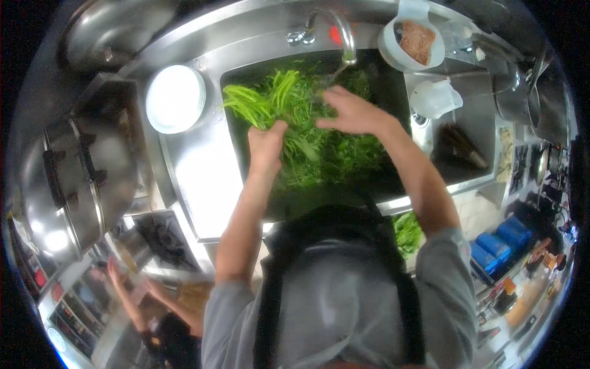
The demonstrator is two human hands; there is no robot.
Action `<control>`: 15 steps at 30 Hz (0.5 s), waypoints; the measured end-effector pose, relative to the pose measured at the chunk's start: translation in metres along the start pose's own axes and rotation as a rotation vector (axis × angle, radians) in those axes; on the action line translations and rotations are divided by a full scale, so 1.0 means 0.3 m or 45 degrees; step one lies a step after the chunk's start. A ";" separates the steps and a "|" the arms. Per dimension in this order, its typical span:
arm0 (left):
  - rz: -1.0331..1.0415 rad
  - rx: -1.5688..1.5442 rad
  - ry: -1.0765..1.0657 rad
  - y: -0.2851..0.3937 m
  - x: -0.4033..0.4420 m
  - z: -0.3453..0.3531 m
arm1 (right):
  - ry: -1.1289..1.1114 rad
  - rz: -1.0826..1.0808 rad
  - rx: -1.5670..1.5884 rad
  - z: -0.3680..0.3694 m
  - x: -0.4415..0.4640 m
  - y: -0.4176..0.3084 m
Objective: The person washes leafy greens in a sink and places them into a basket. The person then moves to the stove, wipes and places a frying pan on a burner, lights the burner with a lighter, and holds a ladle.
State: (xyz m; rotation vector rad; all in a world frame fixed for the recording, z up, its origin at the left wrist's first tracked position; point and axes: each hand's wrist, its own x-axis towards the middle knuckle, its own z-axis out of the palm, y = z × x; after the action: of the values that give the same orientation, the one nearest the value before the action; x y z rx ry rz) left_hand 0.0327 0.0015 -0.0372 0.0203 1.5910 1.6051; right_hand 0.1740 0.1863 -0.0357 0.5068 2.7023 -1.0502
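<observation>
Left hand point(265, 146) closed around bright-green leafy stalks point(261, 109) over rectangular dark sink point(392, 80); right hand point(355, 112) loosely spread near curved silver faucet point(350, 44), blurred, apparently empty.

A stainless steel counter point(206, 184) carries a stack of white plates point(176, 99) on its left side. Set into it is a dark, wide sink point(393, 86), where loose leafy greens point(344, 157) spread across much of the basin. At the sink's far right corner stands a white container point(391, 50); nearer, a white jug point(433, 99) sits beside a smaller basin point(439, 165) holding a brown, brush-like bundle point(464, 144).
</observation>
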 end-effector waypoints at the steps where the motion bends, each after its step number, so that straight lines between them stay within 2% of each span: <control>1: 0.043 0.098 -0.017 0.013 -0.006 0.012 | -0.055 0.046 0.127 0.017 -0.016 -0.003; 3: 0.033 0.215 -0.101 0.004 -0.005 0.033 | -0.179 0.121 0.465 0.009 -0.054 -0.044; 4: 0.022 0.331 -0.191 0.005 -0.004 0.057 | -0.169 0.127 0.463 0.020 -0.064 -0.048; 6: -0.025 0.436 -0.288 0.022 -0.010 0.095 | -0.124 0.093 0.989 0.061 -0.088 -0.038; 7: -0.078 0.517 -0.408 0.032 -0.008 0.112 | 0.026 0.068 1.160 0.074 -0.104 -0.040; 8: -0.128 0.600 -0.524 0.045 -0.007 0.135 | 0.042 0.075 1.162 0.087 -0.114 -0.024; 10: -0.100 0.688 -0.555 0.069 -0.028 0.194 | 0.054 0.475 1.636 0.111 -0.116 -0.009; 11: -0.057 0.789 -0.632 0.040 -0.008 0.212 | 0.287 0.306 1.892 0.142 -0.105 -0.022; 12: -0.014 0.892 -0.706 0.054 -0.004 0.245 | 0.288 0.295 1.902 0.130 -0.105 -0.029; 13: 0.034 1.036 -0.938 0.077 0.004 0.266 | 0.326 0.369 1.939 0.109 -0.103 -0.037; 14: 0.034 1.049 -0.928 0.106 0.003 0.276 | 0.360 0.444 1.975 0.098 -0.100 -0.043; 15: 0.094 1.375 -1.009 0.131 0.006 0.287 | 0.558 0.409 1.954 0.102 -0.102 -0.046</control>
State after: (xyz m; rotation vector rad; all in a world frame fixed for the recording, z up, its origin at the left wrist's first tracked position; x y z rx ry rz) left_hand 0.0579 0.0792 0.0105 1.1343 1.5752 0.4662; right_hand 0.1987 0.1485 -0.0404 1.3724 1.3464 -2.9225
